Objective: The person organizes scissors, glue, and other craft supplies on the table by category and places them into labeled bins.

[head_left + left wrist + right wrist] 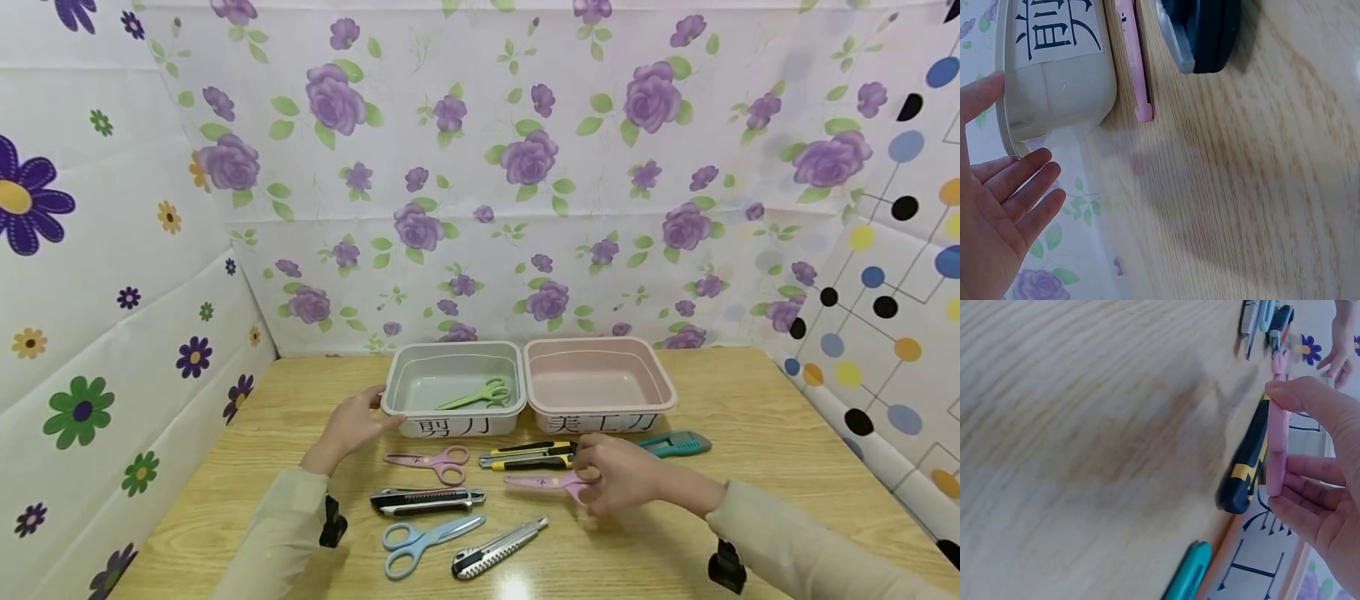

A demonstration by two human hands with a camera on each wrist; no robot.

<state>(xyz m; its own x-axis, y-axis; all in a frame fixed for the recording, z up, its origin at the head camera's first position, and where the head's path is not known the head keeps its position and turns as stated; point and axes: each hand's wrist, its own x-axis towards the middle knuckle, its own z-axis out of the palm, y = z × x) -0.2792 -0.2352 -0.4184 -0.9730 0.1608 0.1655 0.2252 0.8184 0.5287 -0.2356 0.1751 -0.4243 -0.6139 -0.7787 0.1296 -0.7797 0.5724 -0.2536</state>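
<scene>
My right hand (618, 471) pinches a pair of pink scissors (540, 482) by the handle. In the right wrist view the thumb presses one edge of the pink handle (1277, 437) and fingertips the other. My left hand (356, 427) touches the left end of the grey bin (450, 427), its thumb at the rim and its other fingers fairly straight in the left wrist view. Green scissors (468, 396) lie inside that bin. A second pair of pink scissors (420, 460) lies in front of it. Yellow-and-black utility knives (528, 458) lie beside the right hand.
A pink bin (600, 412) stands right of the grey one; both carry labels. A teal utility knife (686, 443) lies in front of it. Nearer are a black-and-silver utility knife (427, 500), blue scissors (427, 540) and a silver utility knife (498, 548). Patterned cloth borders the table.
</scene>
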